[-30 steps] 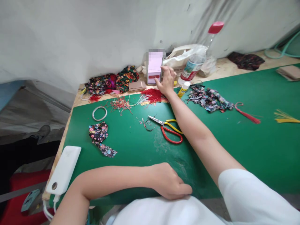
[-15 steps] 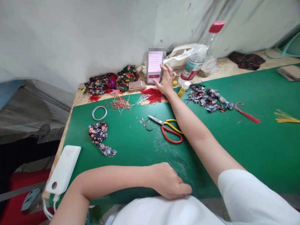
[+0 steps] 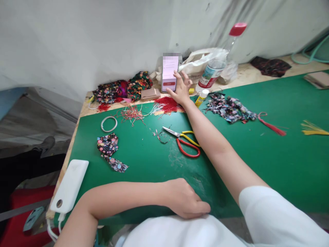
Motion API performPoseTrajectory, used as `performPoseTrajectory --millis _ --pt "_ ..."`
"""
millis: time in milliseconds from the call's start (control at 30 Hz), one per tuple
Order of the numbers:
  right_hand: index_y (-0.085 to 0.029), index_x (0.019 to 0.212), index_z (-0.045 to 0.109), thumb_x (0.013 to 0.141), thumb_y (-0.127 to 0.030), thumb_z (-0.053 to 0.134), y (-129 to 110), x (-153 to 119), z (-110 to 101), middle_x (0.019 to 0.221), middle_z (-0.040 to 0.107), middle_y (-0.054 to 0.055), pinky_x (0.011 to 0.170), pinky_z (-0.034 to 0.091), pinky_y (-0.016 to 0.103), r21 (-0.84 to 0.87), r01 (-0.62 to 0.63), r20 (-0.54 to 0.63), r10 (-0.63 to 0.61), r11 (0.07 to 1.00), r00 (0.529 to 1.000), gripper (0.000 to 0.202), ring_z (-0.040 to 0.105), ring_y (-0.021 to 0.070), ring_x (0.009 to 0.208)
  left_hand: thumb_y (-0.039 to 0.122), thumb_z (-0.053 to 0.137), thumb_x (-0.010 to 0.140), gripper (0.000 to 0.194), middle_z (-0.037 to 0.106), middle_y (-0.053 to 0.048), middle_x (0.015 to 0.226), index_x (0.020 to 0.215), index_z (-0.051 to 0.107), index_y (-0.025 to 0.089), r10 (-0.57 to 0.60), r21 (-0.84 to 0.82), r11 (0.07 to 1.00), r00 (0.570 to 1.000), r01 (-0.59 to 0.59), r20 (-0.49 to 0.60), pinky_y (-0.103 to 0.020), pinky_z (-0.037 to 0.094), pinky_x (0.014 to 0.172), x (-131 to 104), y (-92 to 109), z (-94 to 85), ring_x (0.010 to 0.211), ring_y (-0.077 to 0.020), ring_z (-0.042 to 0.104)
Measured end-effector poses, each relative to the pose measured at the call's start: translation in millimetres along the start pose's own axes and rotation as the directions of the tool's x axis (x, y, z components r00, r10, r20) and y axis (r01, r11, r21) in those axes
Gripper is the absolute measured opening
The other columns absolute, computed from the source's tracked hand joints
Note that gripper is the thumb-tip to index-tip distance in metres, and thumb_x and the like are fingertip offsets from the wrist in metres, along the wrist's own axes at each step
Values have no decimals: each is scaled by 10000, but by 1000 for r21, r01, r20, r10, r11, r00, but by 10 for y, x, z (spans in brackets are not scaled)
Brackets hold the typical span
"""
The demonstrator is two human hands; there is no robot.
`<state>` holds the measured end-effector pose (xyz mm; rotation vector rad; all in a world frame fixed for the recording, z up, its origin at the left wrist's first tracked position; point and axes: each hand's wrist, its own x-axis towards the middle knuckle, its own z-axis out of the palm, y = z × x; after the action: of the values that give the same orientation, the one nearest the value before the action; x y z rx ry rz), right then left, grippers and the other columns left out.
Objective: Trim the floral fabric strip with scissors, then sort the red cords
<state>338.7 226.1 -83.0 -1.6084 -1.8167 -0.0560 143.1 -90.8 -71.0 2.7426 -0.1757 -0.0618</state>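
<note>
Possibly, too hard a press risked toppling the phone [image 3: 169, 69], which stood upright on the far side, where the right hand [image 3: 182, 92] had its fingers spread, while the left hand [image 3: 185, 199] lay curled, near.

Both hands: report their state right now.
Left hand: closed, curled; whether it holds anything cannot be told.
Right hand: open, at the phone, holding nothing.
</note>
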Motion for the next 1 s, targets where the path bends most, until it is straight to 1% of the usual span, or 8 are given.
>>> performPoseTrajectory --millis 133,267,367,467,567,700,867,1000 --pt "-283 1590 342 898 -722 420 31 10 28 1711 338 86 1177 251 706 -31 11 -8 -11 999 1000 823 226 412 1573 395 376 1056 342 743 37 733 987 664 222 0 0 1000 1000 0 -21 -307 160 401 -2 -4 18 616 -159 685" --pt "-278 1590 337 907 -732 409 44 13 41 1705 347 99 1178 260 699 -44 11 -20 -12 999 1000 823 241 411 1566 401 402 1050 309 724 44 697 954 637 225 10 5 1000 996 -9 -83 -301 163 409 -7 -9 60 589 -148 670" --pt "-268 1582 354 905 -746 403 53 16 47 1701 351 104 1184 260 698 -41 10 -28 -12 999 1000 830 248 407 1562 389 404 1050 297 717 43 688 947 628 224 15 12 1000 994 -14 -108 -300 165 416 -11 -11 83 589 -150 672" --pt "-276 1578 359 900 -742 413 58 20 50 1699 354 101 1181 251 715 -23 14 -30 -15 1000 999 824 248 411 1560 391 397 1053 302 718 42 690 957 630 226 14 11 1000 995 -13 -95 -301 168 413 -13 -8 79 596 -150 680" --pt "-279 1578 351 896 -713 436 48 20 42 1702 347 99 1183 242 724 -15 6 -19 -6 1000 1000 813 238 415 1564 388 388 1055 313 727 41 707 976 643 224 7 10 1000 998 -7 -54 -306 169 403 -9 -4 55 605 -155 690" --pt "-294 1570 359 884 -667 471 12 9 12 1696 363 81 1197 241 712 -10 -10 -20 10 1000 1000 788 236 398 1570 390 365 1061 344 738 33 734 998 658 221 -3 9 1000 1000 3 -12 -313 169 399 -1 0 27 624 -163 696" --pt "-297 1559 377 864 -618 513 -25 -1 -20 1690 375 62 1209 245 694 -6 -23 -23 23 1000 999 778 248 382 1569 396 342 1067 375 745 34 748 1004 666 216 -5 9 1000 1000 5 -1 -312 159 401 0 6 11 645 -165 710" --pt "-310 1561 370 853 -613 519 -33 0 -27 1690 377 54 1212 242 697 3 -30 -21 30 1000 999 784 243 380 1572 390 362 1061 355 748 35 753 1007 668 217 -4 13 1000 1000 4 -2 -314 167 400 -1 6 5 637 -161 704"
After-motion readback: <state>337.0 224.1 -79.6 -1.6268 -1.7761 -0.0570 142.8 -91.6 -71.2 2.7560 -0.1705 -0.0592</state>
